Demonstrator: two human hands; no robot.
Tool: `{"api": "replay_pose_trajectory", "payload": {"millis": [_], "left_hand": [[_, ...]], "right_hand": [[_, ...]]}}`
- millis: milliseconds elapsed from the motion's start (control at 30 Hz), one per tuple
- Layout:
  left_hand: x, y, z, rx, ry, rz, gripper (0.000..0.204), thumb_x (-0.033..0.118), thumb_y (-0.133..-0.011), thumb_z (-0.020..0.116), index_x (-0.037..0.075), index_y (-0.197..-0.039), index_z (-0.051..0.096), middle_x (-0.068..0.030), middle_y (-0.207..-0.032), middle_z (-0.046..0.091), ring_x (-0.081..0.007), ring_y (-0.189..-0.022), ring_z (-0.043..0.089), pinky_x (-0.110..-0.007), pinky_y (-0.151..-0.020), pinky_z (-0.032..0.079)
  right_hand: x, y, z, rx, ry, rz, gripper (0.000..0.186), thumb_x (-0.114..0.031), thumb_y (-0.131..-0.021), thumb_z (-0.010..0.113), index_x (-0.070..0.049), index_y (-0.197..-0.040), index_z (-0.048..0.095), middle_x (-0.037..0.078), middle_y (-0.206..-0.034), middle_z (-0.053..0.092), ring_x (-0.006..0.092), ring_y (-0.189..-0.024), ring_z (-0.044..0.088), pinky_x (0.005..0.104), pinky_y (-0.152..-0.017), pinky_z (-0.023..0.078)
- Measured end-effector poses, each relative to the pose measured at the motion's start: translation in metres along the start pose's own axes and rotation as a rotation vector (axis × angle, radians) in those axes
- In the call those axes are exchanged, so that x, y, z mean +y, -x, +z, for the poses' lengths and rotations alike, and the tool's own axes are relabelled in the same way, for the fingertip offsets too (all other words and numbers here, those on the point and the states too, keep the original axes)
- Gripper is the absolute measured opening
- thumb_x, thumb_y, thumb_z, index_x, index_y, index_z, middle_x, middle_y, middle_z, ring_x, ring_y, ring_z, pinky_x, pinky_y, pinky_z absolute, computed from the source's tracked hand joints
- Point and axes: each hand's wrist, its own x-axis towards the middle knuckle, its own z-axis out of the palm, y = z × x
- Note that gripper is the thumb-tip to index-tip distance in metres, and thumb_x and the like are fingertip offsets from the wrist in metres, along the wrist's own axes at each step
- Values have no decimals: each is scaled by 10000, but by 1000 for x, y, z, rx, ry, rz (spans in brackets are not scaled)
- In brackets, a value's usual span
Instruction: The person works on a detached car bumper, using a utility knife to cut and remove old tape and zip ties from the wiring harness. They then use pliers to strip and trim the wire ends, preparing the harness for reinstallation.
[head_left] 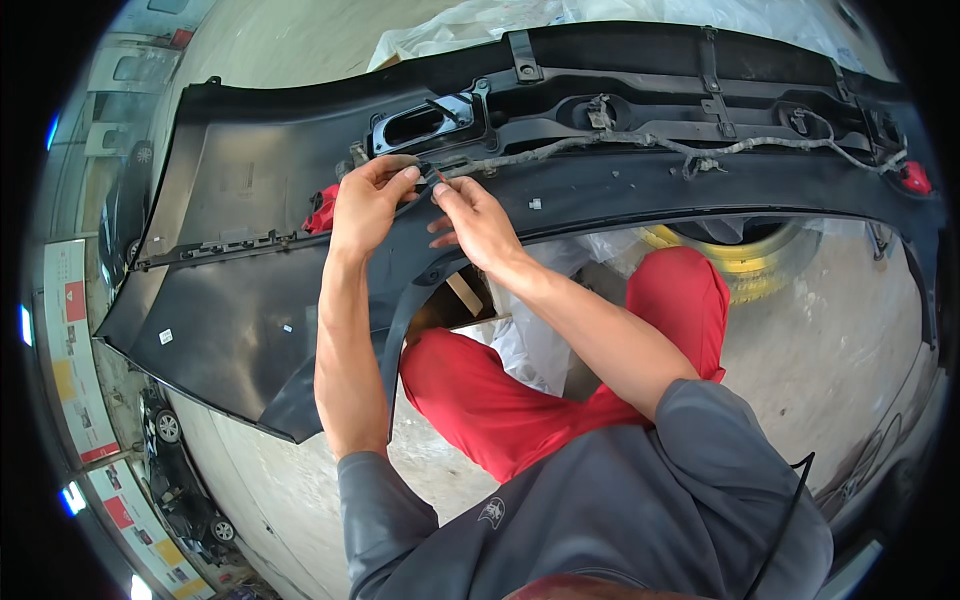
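Observation:
A large black car bumper (520,205) lies with its inner side up. A grey-taped wiring harness (560,148) runs along it from the right toward my hands. My left hand (367,205) is closed, thumb and fingertips pinching the harness's dark left end. Close beside it, my right hand (475,218) pinches the same stretch with thumb and index finger, its other fingers loosely curled. A small dark piece and a thin reddish bit show between the fingertips; their exact kind is too small to tell. Just beyond my hands sits a glossy black frame (425,122) with an oval opening.
Red parts sit at the bumper's left (322,208) and far right (915,178). Beneath it are a yellow wheel rim (745,262) and an open cardboard box (462,296). Plastic sheeting (640,15) lies beyond. Cars and poster boards (80,350) stand at the left.

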Motion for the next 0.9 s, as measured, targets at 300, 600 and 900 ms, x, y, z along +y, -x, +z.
{"api": "replay_pose_trajectory", "payload": {"millis": [300, 600, 900], "left_hand": [[5, -5, -5, -52, 38, -35, 271, 103, -1055, 730, -33, -1290, 719, -29, -997, 753, -75, -858, 681, -227, -802, 578], [25, -3, -11, -151, -95, -47, 215, 97, -1023, 764, 2, -1216, 764, -26, -993, 763, -91, -905, 693, -270, -818, 602], [36, -4, -7, -117, -196, -14, 194, 106, -1032, 763, -17, -1181, 746, -22, -957, 757, -72, -861, 682, -234, -784, 572]], "right_hand": [[5, -1, 3, 35, -54, -31, 420, -347, -1138, 611, -22, -1403, 589, 53, -1051, 627, 132, -862, 631, 332, -737, 624], [4, -6, 11, 31, -106, -49, 376, -306, -1144, 617, -14, -1379, 638, 23, -1034, 617, 108, -886, 606, 317, -757, 615], [3, -31, 17, 109, -302, -38, 235, -178, -1102, 663, 18, -1231, 650, 38, -927, 667, 127, -791, 660, 302, -713, 619]]}}
